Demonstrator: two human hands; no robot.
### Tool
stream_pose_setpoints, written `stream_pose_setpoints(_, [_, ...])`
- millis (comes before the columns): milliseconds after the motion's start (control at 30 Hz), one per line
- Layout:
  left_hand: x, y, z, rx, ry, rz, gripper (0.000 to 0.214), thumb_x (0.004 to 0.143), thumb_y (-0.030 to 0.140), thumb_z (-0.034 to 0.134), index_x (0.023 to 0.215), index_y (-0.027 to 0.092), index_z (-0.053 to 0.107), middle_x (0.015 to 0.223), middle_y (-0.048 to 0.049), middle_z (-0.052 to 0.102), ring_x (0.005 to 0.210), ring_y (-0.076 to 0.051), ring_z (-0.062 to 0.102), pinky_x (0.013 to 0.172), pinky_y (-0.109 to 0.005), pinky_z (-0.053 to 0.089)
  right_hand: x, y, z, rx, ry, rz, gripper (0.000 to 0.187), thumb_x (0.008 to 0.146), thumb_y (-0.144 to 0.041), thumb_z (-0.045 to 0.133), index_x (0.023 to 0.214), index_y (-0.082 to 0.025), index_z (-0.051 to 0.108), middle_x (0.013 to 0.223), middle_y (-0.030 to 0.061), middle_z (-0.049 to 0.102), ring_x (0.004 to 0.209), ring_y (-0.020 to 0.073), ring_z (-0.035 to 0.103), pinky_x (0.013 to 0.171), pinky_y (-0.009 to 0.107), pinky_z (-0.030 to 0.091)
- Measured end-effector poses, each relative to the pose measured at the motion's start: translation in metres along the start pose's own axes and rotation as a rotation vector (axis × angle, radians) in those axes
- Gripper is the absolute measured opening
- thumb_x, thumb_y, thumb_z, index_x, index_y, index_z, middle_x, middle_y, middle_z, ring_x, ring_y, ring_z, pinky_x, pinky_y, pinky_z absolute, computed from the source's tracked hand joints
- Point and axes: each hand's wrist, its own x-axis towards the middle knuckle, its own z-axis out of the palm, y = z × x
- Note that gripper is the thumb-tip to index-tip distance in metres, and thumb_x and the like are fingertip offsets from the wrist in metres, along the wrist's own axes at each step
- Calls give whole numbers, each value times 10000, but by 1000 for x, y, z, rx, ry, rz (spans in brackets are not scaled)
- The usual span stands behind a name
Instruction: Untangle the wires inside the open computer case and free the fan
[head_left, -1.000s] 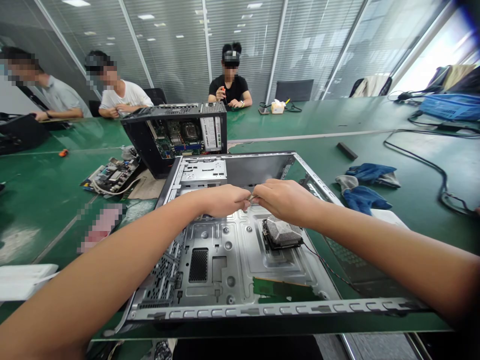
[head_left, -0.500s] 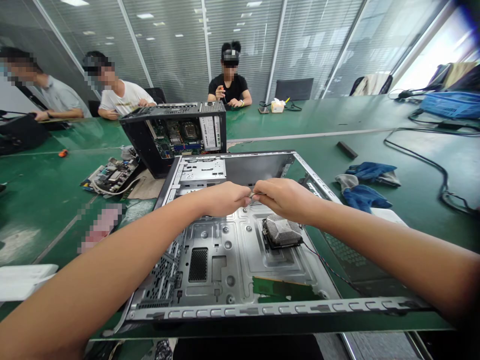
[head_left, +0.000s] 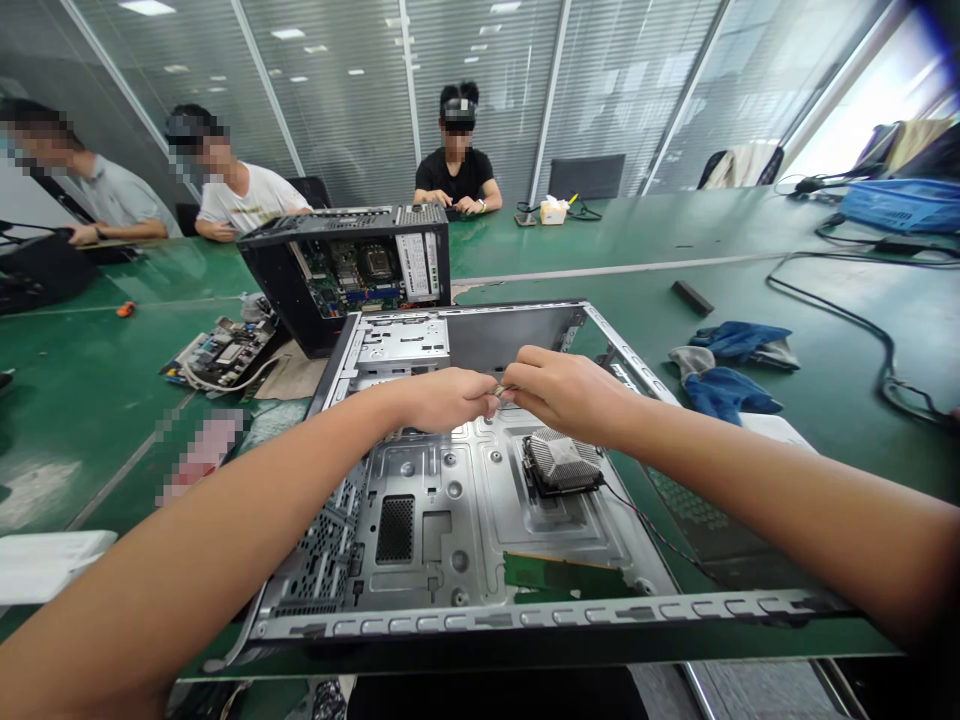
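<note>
My left hand (head_left: 450,400) and right hand (head_left: 562,393) nearly meeting, both pinching a small object (head_left: 499,391) between them, too tiny to identify, above the open computer case (head_left: 484,535), heatsink (head_left: 564,460) and green circuit board (head_left: 562,574) lying on its floor.

The left hand (head_left: 454,400) and the right hand (head_left: 559,390) are both bare. Also bare are the left forearm (head_left: 255,510) and the right forearm (head_left: 750,478), smooth and wider toward the elbow. Below the near edge of the table (head_left: 637,235), a plain black garment (head_left: 495,695) is seen; which garment, I cannot tell.
</note>
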Motion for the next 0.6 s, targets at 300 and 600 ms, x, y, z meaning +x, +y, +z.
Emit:
stream_pose_setpoints(300, [2, -3, 1, -33, 7, -9, 330, 920, 355, 305, 940, 154, 566, 929, -83, 625, 794, -189, 542, 680, -297, 385, 0, -2, -1, -3, -29, 49, 234, 947, -320, 393, 887, -181, 572, 855, 31, 473, 600, 109, 361, 559, 264, 214])
stream_pose_setpoints(600, [2, -3, 1, -24, 13, -2, 316, 925, 356, 311, 916, 156, 555, 897, -77, 614, 787, -184, 539, 676, -292, 382, 1, 0, 3, -20, -6, 29, 222, 948, -327, 398, 859, -185, 544, 822, 21, 463, 600, 116, 351, 550, 264, 208])
